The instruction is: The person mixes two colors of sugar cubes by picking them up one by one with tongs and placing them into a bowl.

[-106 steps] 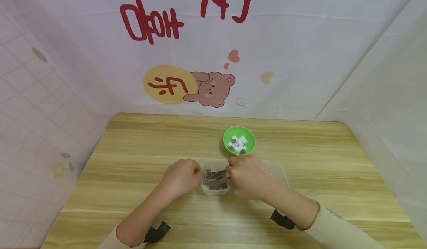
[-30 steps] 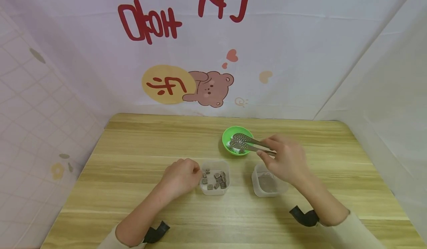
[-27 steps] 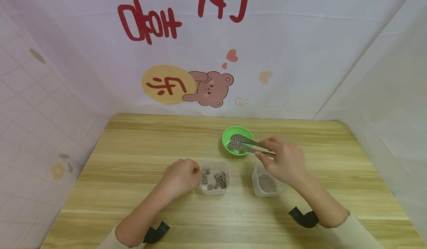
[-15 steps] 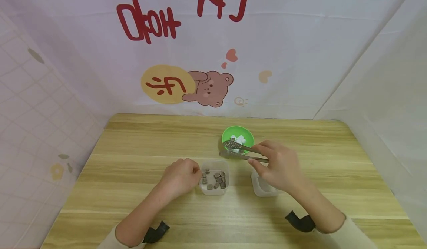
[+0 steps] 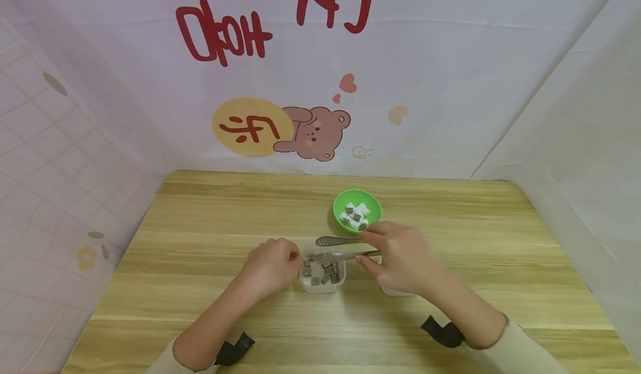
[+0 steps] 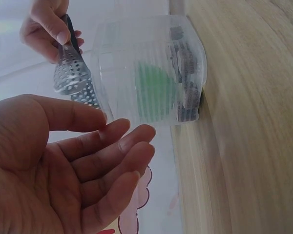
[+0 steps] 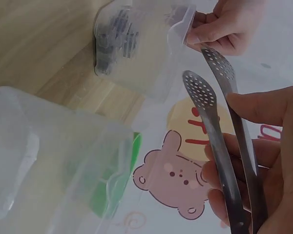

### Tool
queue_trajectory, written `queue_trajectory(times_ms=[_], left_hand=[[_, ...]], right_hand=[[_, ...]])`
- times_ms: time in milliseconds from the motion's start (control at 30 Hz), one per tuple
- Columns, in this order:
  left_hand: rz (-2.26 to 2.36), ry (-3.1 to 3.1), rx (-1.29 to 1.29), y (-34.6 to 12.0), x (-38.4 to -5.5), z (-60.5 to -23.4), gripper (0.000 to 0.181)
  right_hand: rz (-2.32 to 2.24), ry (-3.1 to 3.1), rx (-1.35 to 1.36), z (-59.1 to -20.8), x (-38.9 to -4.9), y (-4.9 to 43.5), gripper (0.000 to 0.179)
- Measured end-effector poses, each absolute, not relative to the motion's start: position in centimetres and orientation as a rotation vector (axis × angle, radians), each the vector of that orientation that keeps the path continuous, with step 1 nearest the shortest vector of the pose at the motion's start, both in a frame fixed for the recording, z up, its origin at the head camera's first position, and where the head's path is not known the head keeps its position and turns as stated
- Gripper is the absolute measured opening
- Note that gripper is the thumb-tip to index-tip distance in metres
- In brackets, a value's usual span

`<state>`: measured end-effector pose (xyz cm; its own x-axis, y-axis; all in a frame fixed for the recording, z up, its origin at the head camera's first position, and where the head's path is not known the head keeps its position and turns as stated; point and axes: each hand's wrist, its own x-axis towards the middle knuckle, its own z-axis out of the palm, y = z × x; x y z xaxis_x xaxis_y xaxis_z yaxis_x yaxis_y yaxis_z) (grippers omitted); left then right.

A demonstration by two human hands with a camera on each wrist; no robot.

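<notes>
We hold the perforated stainless-steel tongs (image 5: 340, 247) in our right hand (image 5: 400, 260), thumb and fingers wrapped round the two arms near the hinge end, and the wrist view shows the spoon-shaped tips (image 7: 205, 87) standing apart with nothing between them, so whatever we were carrying is no longer in the tongs. Those tips sit just ahead of our grip, over the small clear plastic tub of dark grey square pieces (image 5: 323, 274). Our left hand (image 5: 270, 265) is at the tub's near-left rim; from the right wrist view its fingertips (image 7: 207, 31) pinch the rim, though from the left wrist view the fingers look only loosely curled beside the wall. Beyond our right hand lies the round green plastic bowl (image 5: 358, 211), with white and grey pieces mixed in it, and tucked under that same hand is a second clear plastic tub (image 5: 395, 290), mostly hidden. To do this well, we judge, we should keep the left hand steadying the tub so it cannot skate on the pale wooden table (image 5: 200, 212), keep the tips low over the opening, and squeeze gently when we next pick: these small squares look likely to slip from flat perforated tips.
</notes>
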<state>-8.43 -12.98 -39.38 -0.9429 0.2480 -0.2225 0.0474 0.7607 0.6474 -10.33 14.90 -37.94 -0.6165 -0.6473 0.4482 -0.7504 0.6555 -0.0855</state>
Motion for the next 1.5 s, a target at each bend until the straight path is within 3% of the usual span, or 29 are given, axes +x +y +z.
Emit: queue_trajectory(times_ms=[267,600,900,1500], left_hand=[[0.969,2.662,0.229,-13.1,-8.4,-39.4,0.039],[0.972,2.663,0.232,-13.1,-8.3,-39.5,0.041],[0.971,2.67,0.242,-13.1,-8.3,-39.5,0.044],[0.972,2.674,0.246,-13.0,-8.3,-39.7,0.042]], right_hand=[[0.179,-2.557,1.264,-37.4,-10.7,13.3,0.018],[0.003,-2.609,1.439,-37.2,-11.1,11.0,0.031],[-0.118,-2.54,1.521,-37.9,-10.9,10.5,0.023],[0.278,-2.54,1.3,-37.2,-11.0,14.1,0.018]])
